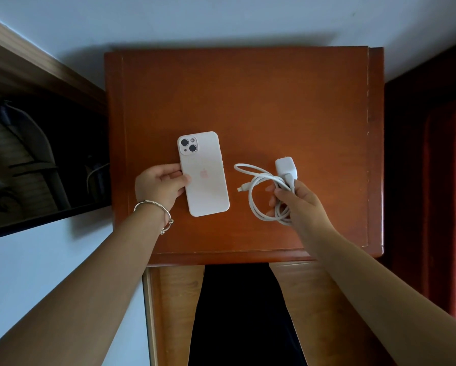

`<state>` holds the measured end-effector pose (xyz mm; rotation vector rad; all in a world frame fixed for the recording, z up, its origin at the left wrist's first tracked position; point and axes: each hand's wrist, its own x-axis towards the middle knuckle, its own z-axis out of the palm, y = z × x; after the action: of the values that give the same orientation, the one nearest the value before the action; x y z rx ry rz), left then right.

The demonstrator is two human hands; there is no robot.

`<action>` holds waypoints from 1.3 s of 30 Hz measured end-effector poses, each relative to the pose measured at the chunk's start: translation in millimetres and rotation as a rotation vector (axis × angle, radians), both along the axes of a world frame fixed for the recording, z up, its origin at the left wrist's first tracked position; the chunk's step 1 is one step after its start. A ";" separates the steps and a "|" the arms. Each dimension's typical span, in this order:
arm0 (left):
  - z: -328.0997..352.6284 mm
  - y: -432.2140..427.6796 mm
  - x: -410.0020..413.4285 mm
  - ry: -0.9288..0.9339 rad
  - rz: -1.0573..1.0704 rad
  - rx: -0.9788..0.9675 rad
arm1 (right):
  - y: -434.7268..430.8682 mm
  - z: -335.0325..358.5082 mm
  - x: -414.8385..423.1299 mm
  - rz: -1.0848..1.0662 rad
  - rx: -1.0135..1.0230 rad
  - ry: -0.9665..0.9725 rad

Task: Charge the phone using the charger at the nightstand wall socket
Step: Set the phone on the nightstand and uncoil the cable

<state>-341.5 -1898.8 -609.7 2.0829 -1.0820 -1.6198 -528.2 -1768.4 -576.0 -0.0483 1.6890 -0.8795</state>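
Pink-cased phone lies face down on the wooden counter, left hand pinching its edge; right of the phone, right hand grips the coiled white charger. Nothing is plugged yet; no socket shows.

glossy reddish wood nightstand, matt pale phone, smooth white plastic charger, metal bracelet.

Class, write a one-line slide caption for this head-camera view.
Left hand holds a face-down pale pink phone on a reddish wooden nightstand; right hand grips a white charger with coiled cable.
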 end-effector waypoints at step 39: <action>418.4 -35.1 -84.3 0.526 -0.186 -0.137 | -40.6 358.2 -39.0 -0.005 -0.565 0.170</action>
<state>-425.8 -1933.8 -191.4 1.3816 -1.1729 -1.9624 -567.2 -1809.0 -217.8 -0.5126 1.5443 -1.3630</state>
